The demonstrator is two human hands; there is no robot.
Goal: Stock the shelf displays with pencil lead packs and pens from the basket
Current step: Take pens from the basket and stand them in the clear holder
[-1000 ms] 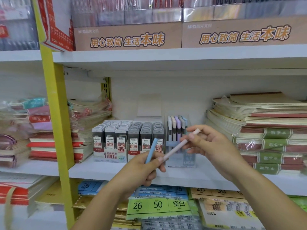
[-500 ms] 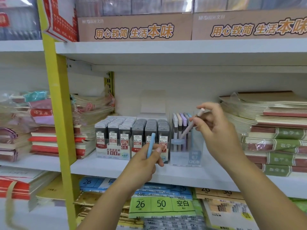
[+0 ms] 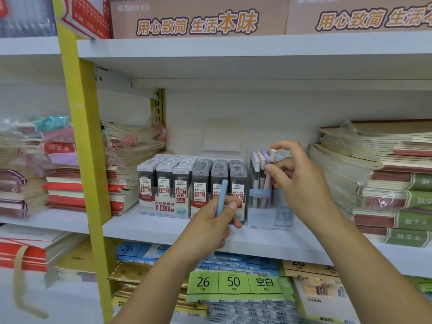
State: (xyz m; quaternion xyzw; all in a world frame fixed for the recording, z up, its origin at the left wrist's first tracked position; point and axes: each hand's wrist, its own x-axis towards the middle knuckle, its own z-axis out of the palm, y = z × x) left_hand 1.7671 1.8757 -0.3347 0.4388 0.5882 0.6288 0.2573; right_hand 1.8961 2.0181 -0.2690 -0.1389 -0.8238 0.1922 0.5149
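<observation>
Pink pen (image 3: 270, 168) pinched upright by right hand (image 3: 301, 181), tip in box (image 3: 271, 217) for standing; left hand (image 3: 210, 226) grips blue pen (image 3: 221, 197) left of box, likely next.

The blue pen (image 3: 221, 197) and pink pen (image 3: 267, 186) look like smooth matt plastic. The pen holder (image 3: 268, 216) is clear plastic, the lead packs (image 3: 201, 176) glossy plastic. On the right, paper notebooks (image 3: 378, 164) wear shiny crinkled film. The upper boxes (image 3: 198, 19) are matt cardboard.

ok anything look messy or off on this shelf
Lead packs and the pen box stand tidy. The notebook stack right of the pen box is slumped and fanned out, with loose plastic wrap sticking up.
</observation>
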